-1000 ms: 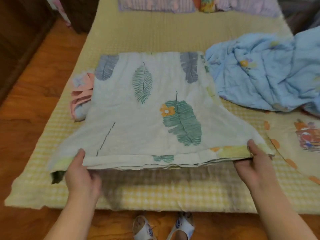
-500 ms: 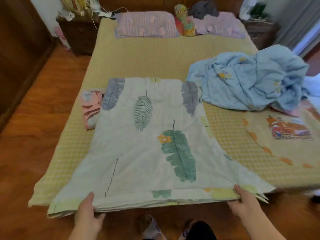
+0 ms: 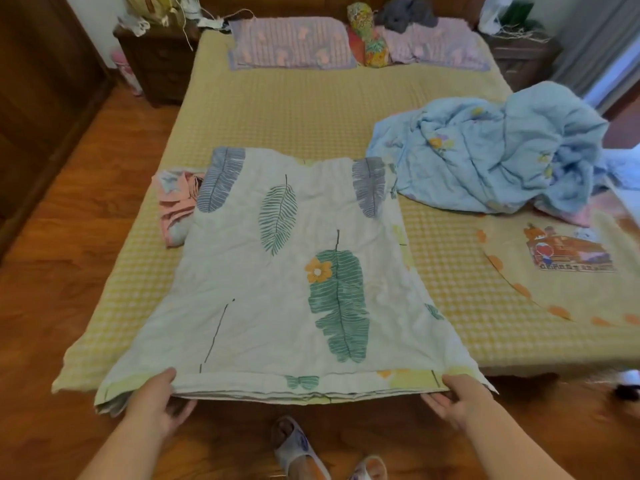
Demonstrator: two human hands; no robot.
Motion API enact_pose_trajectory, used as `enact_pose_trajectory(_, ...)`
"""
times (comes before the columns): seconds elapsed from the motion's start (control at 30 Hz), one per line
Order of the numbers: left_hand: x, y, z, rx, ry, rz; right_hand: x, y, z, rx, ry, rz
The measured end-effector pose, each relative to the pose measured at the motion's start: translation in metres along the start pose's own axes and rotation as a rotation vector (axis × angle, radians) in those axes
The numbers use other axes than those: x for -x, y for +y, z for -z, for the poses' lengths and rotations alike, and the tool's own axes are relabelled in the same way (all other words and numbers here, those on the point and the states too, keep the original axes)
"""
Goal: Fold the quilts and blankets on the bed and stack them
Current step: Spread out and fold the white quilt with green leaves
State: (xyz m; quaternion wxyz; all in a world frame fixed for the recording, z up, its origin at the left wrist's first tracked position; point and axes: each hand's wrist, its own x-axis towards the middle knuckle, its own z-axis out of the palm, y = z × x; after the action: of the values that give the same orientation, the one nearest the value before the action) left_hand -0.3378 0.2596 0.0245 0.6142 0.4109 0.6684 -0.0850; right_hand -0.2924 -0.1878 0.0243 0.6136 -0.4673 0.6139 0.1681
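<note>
The white quilted blanket printed with green and grey leaves [image 3: 291,271] lies folded in layers on the near left part of the yellow checked bed [image 3: 311,112], its near hem held out past the bed's foot edge. The left hand [image 3: 156,400] and the right hand [image 3: 457,396] each pinch that stacked hem, thumb on top and fingers beneath.

The layers could slide apart if either pinch loosens, since the outer corners hang beyond both hands. Its far left corner rests on a crumpled pink cloth [image 3: 176,202], which could make the next fold uneven. Its far right corner touches the rumpled light blue quilt [image 3: 485,150], which could get dragged along.

Open room lies toward the head of the bed, between the blankets and the striped lilac pillows [image 3: 291,43]. To the right, a flat yellow sheet with a cartoon print [image 3: 554,282] covers the near right corner.
</note>
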Motion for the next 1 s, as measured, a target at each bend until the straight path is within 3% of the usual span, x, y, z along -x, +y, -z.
enact_pose_trajectory(0.1, -0.013, -0.016, 0.011, -0.295, 0.086, 0.095, -0.006, 0.007, 0.009, 0.165, 0.032, -0.065)
enact_pose_trajectory(0.17, -0.021, -0.031, 0.006, -0.530, 0.106, 0.049, -0.014, 0.012, 0.015, 0.223, 0.069, -0.101)
enact_pose_trajectory(0.33, -0.014, -0.009, -0.071, -0.826, -0.184, -0.088, -0.033, -0.016, 0.000, 0.246, 0.059, -0.045)
enact_pose_trajectory(0.5, 0.000, 0.055, -0.180, -1.055, -0.352, -0.472, -0.050, -0.077, -0.022, 0.255, 0.005, 0.108)
enact_pose_trajectory(0.83, -0.001, 0.074, -0.410, -1.378, -0.528, -0.879, -0.141, -0.205, -0.097, 0.281, -0.162, 0.260)
enact_pose_trajectory(1.0, -0.020, 0.094, -0.583, -1.669, -0.404, -1.437, -0.243, -0.287, -0.170, 0.395, -0.308, 0.440)
